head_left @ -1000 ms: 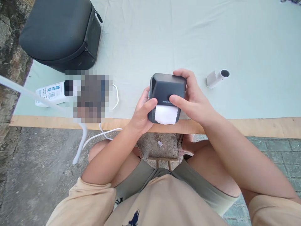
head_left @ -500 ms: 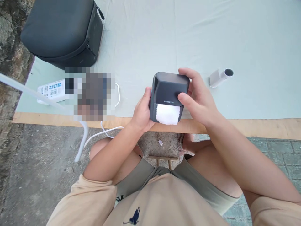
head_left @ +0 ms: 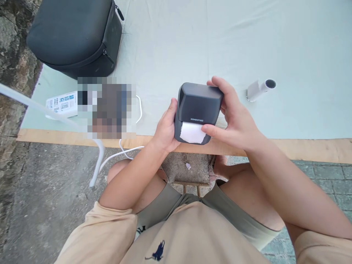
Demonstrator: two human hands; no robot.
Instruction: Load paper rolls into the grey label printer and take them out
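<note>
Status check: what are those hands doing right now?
Left hand and right hand grip small dark printer. Right thumb at its white paper. Nothing blocking.

Single head camera, looking steeply down, close over table edge (head_left: 302, 148).

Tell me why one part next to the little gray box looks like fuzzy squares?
In the head view, a patch left of the gray printer is pixelated into blocks; everything else is sharp. Light is soft and even, with no glare on the pale tablecloth. The table edge bows, a wide-lens distortion.
</note>
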